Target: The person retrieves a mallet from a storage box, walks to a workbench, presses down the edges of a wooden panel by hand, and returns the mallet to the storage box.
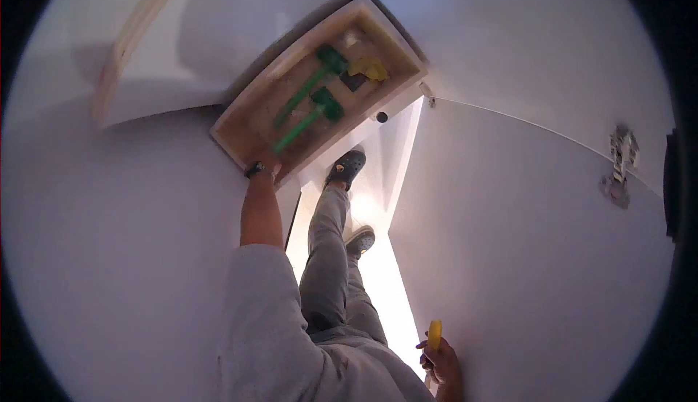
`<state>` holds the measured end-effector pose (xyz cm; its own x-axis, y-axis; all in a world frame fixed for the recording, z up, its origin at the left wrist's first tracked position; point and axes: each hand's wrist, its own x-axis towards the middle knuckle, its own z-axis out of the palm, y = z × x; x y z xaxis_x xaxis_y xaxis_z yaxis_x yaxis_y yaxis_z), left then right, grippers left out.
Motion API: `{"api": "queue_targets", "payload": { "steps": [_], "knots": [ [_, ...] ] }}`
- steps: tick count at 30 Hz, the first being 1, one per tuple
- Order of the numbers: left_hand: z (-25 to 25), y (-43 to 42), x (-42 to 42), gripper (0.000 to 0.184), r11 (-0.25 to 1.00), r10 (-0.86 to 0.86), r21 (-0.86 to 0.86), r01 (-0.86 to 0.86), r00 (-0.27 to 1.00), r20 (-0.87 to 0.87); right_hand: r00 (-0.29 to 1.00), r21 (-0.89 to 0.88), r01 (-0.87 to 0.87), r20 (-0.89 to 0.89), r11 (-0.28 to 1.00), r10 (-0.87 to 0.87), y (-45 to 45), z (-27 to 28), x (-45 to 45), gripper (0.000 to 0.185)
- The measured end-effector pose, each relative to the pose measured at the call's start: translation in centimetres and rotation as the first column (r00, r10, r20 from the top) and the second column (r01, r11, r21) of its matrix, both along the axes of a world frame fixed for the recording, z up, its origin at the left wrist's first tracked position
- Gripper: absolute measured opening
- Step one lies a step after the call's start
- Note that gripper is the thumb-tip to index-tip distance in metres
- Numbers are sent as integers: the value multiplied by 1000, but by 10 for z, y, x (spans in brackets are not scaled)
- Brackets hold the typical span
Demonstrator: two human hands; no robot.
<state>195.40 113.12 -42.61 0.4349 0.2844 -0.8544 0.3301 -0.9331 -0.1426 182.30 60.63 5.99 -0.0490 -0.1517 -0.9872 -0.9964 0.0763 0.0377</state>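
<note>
An open wooden drawer (320, 30) juts out at the top. In it lie two green long-handled tools with chunky, mallet-like heads, the upper tool (304, 97) and the lower tool (302, 127). My left hand (269, 165), below a dark wristband, is at the drawer's near left corner, touching or just over its wall. Its fingers blur into the wood, so their pose is unclear. At the bottom right, low beside my body, my right hand (445, 369) is closed around a yellow rounded object (435, 334). Its exact kind does not show.
A crumpled yellow item (369, 68) and a dark flat piece (354, 81) lie in the drawer's far end. To the right, a pale door panel (494, 206) carries a metal hinge (622, 156). My shoes (349, 166) stand on the bright floor below the drawer.
</note>
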Motion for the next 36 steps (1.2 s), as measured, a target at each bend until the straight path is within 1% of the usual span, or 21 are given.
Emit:
{"api": "queue_targets", "payload": {
  "steps": [1,5,8,11,13,14,17,19,20,21,22,23,24,26,27,29,30,31,33,35,36],
  "knots": [
    [12,-6,6,40,999,23,-26,-22,998,54,1000,-21,24,18,999,-24,4,3,2,38],
    [95,-54,64,39,989,100,-138,-62,951,291,996,65,-11,87,998,6,-9,7,-17,24],
    [111,-78,81,41,999,24,-31,-14,932,361,975,84,-125,195,989,107,-10,14,-34,24],
    [128,-99,81,39,998,46,-52,-24,890,454,914,-1,-235,341,972,221,-4,43,-48,29],
    [138,-106,79,39,989,130,-113,-94,921,367,857,-53,-252,451,966,248,-2,65,-51,32],
    [148,-110,73,39,982,167,-141,-127,930,326,855,-40,-265,453,963,254,-3,72,-60,35],
    [218,-143,37,41,915,402,-229,-331,785,471,773,-4,-365,556,931,306,-6,88,-85,40],
    [214,-158,5,47,939,340,-223,-260,791,508,676,-33,-472,628,881,386,4,108,-96,48],
    [222,-173,-13,49,926,377,-245,-288,748,547,587,-32,-496,724,868,362,7,110,-110,51],
    [243,-198,-36,52,901,432,-270,-339,663,611,490,-31,-517,808,855,326,6,104,-117,54],
    [266,-223,-60,55,872,482,-306,-381,567,668,449,-35,-527,837,849,313,5,94,-121,55],
    [290,-242,-87,58,871,481,-309,-382,534,695,413,-40,-533,860,845,300,5,90,-126,56],
    [315,-256,-121,61,876,469,-300,-377,520,714,400,-22,-542,873,840,281,7,97,-128,56],
    [365,-267,-183,57,927,368,-233,-293,599,711,372,14,-564,897,826,239,15,112,-130,57],
    [383,-255,-229,55,947,318,-213,-240,620,717,340,-27,-609,894,793,292,31,124,-163,56],
    [402,-245,-281,48,987,155,-142,-79,715,682,314,-56,-693,874,719,371,31,134,-188,56],
    [408,-237,-305,45,994,64,-111,12,750,659,278,-101,-716,866,691,415,33,143,-205,53],
    [405,-233,-326,42,992,55,-124,34,757,651,281,-60,-750,872,658,400,30,152,-218,51],
    [387,-222,-361,38,983,16,-152,102,777,629,160,-143,-777,897,614,411,18,144,-250,50],
    [368,-208,-396,34,963,-45,-189,192,807,589,238,-74,-698,914,712,328,12,126,-293,49],
    [377,-202,-407,31,953,-96,-199,230,848,521,274,-37,-654,920,756,282,10,120,-313,48]
  ]
}}
